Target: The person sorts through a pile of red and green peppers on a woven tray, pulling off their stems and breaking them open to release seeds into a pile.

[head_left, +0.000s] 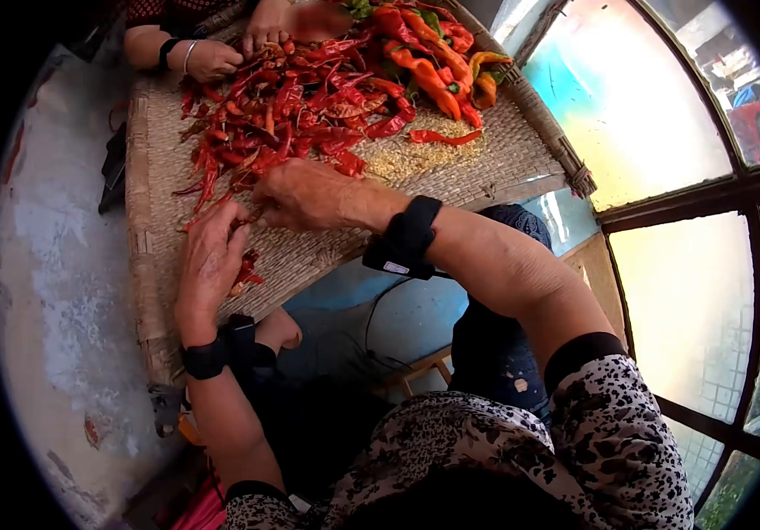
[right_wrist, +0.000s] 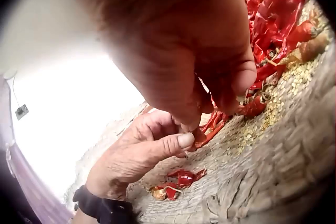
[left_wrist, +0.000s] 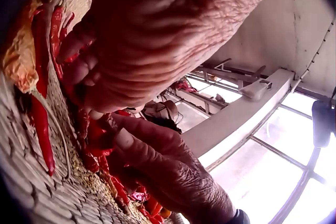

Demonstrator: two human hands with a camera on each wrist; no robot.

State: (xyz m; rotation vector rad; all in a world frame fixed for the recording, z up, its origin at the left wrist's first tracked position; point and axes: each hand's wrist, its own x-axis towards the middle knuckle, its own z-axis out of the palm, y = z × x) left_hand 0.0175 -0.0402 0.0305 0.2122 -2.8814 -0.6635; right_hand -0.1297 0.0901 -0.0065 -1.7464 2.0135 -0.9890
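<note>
My left hand (head_left: pixel 208 261) and right hand (head_left: pixel 309 196) meet over the near left part of a woven tray (head_left: pixel 155 265). Between their fingertips is a dried red chili pepper (right_wrist: pixel 200 136), pinched from both sides and mostly hidden by the fingers. In the right wrist view the left thumb presses on it from below, while the right fingers come down from above. A heap of dried red chili peppers (head_left: pixel 309 106) lies just beyond my hands. A few red chili scraps (right_wrist: pixel 181 179) lie on the weave beside my left hand.
Fresher red and orange peppers (head_left: pixel 429 66) fill the tray's far right, with loose pale seeds (head_left: pixel 424 159) nearby. Another person's hands (head_left: pixel 212 60) work at the far left edge. A framed window (head_left: pixel 680 274) stands close on the right.
</note>
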